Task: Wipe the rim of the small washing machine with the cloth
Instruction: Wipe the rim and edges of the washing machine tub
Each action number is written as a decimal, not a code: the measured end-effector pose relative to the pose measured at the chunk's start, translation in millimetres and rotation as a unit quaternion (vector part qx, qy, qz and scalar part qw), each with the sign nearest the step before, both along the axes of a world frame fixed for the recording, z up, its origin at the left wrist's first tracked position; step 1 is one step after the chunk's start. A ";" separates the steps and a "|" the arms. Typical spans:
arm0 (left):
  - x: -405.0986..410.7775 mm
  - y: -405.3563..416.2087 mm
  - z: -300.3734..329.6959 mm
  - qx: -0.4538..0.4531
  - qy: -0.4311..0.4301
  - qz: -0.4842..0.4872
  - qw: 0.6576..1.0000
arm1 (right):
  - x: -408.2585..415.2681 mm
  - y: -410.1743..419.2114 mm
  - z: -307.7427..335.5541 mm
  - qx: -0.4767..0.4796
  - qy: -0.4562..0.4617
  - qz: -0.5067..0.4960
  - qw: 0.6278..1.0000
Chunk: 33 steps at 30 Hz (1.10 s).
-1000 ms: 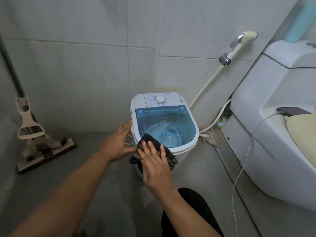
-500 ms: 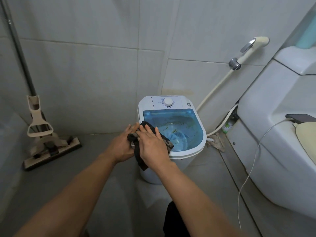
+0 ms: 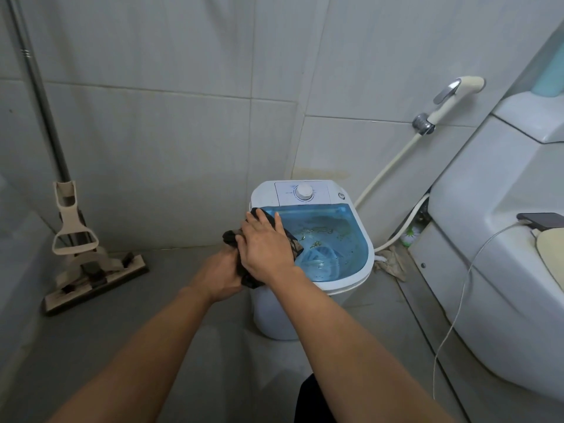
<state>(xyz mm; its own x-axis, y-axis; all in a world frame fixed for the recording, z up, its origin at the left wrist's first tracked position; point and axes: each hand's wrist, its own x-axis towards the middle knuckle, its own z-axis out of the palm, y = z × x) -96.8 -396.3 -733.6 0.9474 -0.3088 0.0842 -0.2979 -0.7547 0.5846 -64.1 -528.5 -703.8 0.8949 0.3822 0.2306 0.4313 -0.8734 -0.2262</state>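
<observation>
A small white washing machine [image 3: 360, 279] with a blue translucent lid and a white dial stands on the floor by the tiled wall. A dark cloth [image 3: 232, 238] lies over its left rim. My right hand [image 3: 266, 245] presses flat on the cloth at the rim's far-left part, fingers spread. My left hand [image 3: 220, 277] rests against the machine's left side under the hanging end of the cloth; the cloth and my right hand hide most of its fingers.
A mop [image 3: 91, 270] leans against the wall at the left. A bidet sprayer [image 3: 454, 96] with its hose hangs on the wall right of the machine. A white toilet [image 3: 488, 239] fills the right, with a phone [image 3: 543, 220] and white cable on it.
My right hand has slid the cloth along the left rim from the near edge toward the control panel. My left hand stayed at the machine's left side.
</observation>
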 end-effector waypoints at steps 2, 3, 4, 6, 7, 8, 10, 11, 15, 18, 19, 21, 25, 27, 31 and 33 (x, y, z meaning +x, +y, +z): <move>0.6 0.4 0.1 -0.017 -0.001 -0.003 1.000 | 3.6 -0.1 2.5 -0.014 0.009 0.004 1.000; 1.2 0.6 -1.3 -0.027 0.002 -0.004 1.000 | 6.5 0.3 4.1 -0.020 0.014 0.004 1.000; 1.2 0.1 -0.4 -0.040 0.007 -0.002 0.999 | 9.8 1.2 6.0 -0.025 0.018 0.003 1.000; 1.4 -0.7 1.4 -0.059 0.023 0.010 0.998 | 17.2 3.9 9.7 -0.035 0.026 -0.004 0.999; 0.8 -1.4 3.5 -0.067 0.031 0.018 0.997 | 20.6 5.5 11.2 -0.039 0.029 -0.008 0.999; 0.5 -1.5 5.0 -0.074 0.037 0.024 0.996 | 23.5 6.9 12.6 -0.042 0.032 -0.012 0.999; 0.5 -1.5 5.7 -0.081 0.043 0.029 0.995 | 27.1 9.3 13.8 -0.048 0.035 -0.021 0.998; 0.6 -1.2 5.4 -0.081 0.046 0.030 0.995 | 28.1 10.1 13.8 -0.050 0.037 -0.024 0.998; 2.5 0.8 -0.6 -0.066 0.042 0.021 0.997 | 23.9 8.0 15.7 -0.069 0.062 -0.019 0.996; 3.1 -0.3 -2.7 -0.075 0.025 0.020 0.997 | 17.3 1.6 14.5 -0.105 0.055 -0.010 0.993; 3.0 -1.5 -2.2 -0.084 0.018 0.021 0.996 | 16.5 -0.2 13.9 -0.107 0.051 -0.008 0.993; 2.5 -3.7 -1.5 -0.097 0.013 0.017 0.995 | 16.8 -2.3 14.7 -0.103 0.051 -0.009 0.993; 2.7 -5.7 -3.7 -0.109 0.014 0.012 0.994 | 16.2 -6.0 15.7 -0.105 0.056 -0.019 0.993; 2.6 -7.1 -6.0 -0.106 0.016 0.012 0.994 | 14.4 -6.9 16.1 -0.110 0.059 -0.024 0.992; 3.0 -7.3 -7.6 -0.103 0.004 0.015 0.995 | 13.7 -2.9 20.2 -0.109 0.084 -0.039 0.990; 3.9 -6.2 -8.2 -0.113 0.002 0.006 0.994 | 11.4 -2.7 19.3 -0.095 0.087 -0.056 0.990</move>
